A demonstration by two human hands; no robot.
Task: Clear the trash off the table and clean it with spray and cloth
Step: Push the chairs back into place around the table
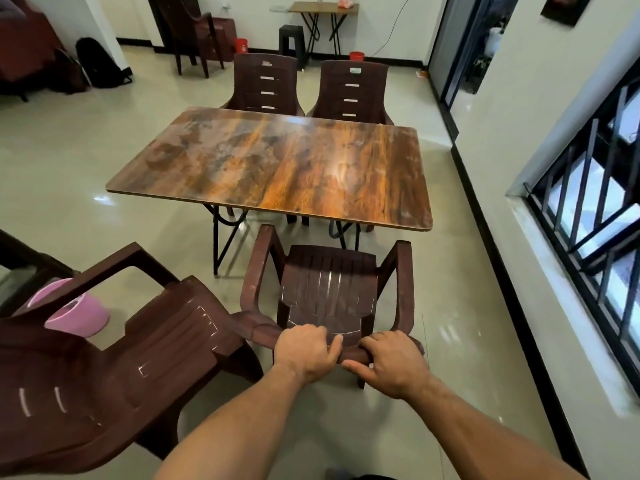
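Note:
A glossy wood-grain table (pixel 277 164) stands in the middle of the room with nothing on its top. In front of it is a brown plastic armchair (pixel 329 289), its seat facing the table. My left hand (pixel 306 351) grips the top rail of that chair's back, fingers curled over it. My right hand (pixel 393 362) grips the same rail just to the right, thumb under it. No spray bottle, cloth or trash is in view.
A second brown chair (pixel 114 358) stands close at my left, touching the held chair's arm. A pink bucket (pixel 79 310) sits on the floor behind it. Two more chairs (pixel 266 84) (pixel 351 91) face the table's far side. A wall and barred window (pixel 588 220) run along the right.

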